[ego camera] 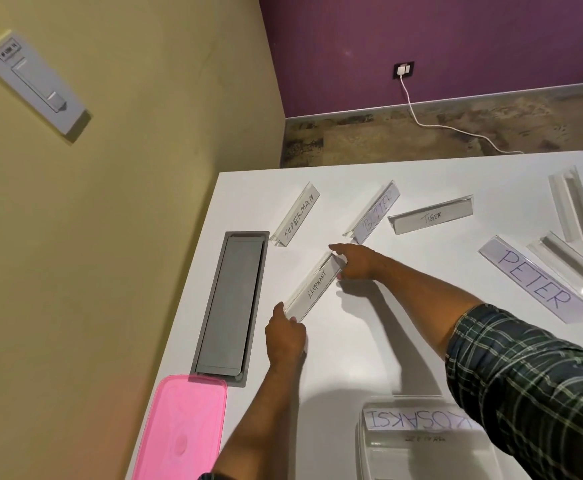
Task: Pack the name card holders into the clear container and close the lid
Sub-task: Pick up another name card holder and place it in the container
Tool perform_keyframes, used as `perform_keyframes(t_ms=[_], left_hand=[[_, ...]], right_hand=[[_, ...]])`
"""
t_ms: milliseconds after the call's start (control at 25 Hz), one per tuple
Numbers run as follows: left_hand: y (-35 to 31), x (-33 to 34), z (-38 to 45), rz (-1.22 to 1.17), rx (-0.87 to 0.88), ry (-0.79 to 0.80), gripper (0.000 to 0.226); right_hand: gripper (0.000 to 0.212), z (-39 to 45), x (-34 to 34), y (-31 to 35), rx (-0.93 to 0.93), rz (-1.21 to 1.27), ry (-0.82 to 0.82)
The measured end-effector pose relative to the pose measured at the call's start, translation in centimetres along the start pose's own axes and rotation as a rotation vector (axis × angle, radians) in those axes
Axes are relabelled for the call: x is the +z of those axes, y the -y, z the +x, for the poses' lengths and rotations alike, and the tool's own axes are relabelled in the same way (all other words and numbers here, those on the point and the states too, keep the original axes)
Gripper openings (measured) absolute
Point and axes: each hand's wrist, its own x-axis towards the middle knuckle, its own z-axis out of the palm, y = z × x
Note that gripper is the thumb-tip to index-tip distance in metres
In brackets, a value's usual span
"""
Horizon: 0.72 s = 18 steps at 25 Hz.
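Gripping the clear acrylic name card holder marked ELEPHANT (316,285) at both ends, the person's two hands share one long, light object: the left hand (286,336) pinches the near end, the right hand (354,263) the far end. Each grip is clamped on the holder, which sits low on the white tabletop (369,341); whether it is lifted cannot be told. An end-to-end hold probably keeps the paper insert from sliding out.

The clear plastic container (425,455) stands open at the near edge, already holding at least one lettered holder, within short reach. Its pink lid (182,427) lies flat to the left, apart from the container, leaving the opening free.

Unpacked holders marked SUPERMAN (298,216), TIGER (432,216) and PETER (534,282) remain scattered farther out. Packing is judged partly done; the lid is not yet fitted.
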Motion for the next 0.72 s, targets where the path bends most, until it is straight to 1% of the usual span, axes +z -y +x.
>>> perform_keyframes(t_ms=[120,280,360,560,720], left_hand=[[0.1,-0.8,-0.7,-0.006,0.018,-0.022,0.041],[0.0,-2.5,-2.3,-0.010,0.048,-0.036,0.036],[-0.2,-3.2,-3.8,-0.027,0.054,-0.035,0.031],[-0.6,-4.1,-7.7,-0.026,0.096,-0.005,0.019],[-1.1,-4.4,-10.6,0.006,0.166,0.059,0.018]], right_hand=[[0.078,-2.6,-0.1,-0.3,-0.042,-0.034,-0.085],[0.080,-7.4,-0.3,-0.8,-0.105,-0.204,-0.127],[0.078,-10.0,-0.3,-1.2,-0.118,-0.292,-0.137],[0.073,-16.2,-0.7,-3.1,-0.139,-0.439,-0.150],[0.068,-20.5,-1.8,-4.3,-0.182,-0.557,-0.180]])
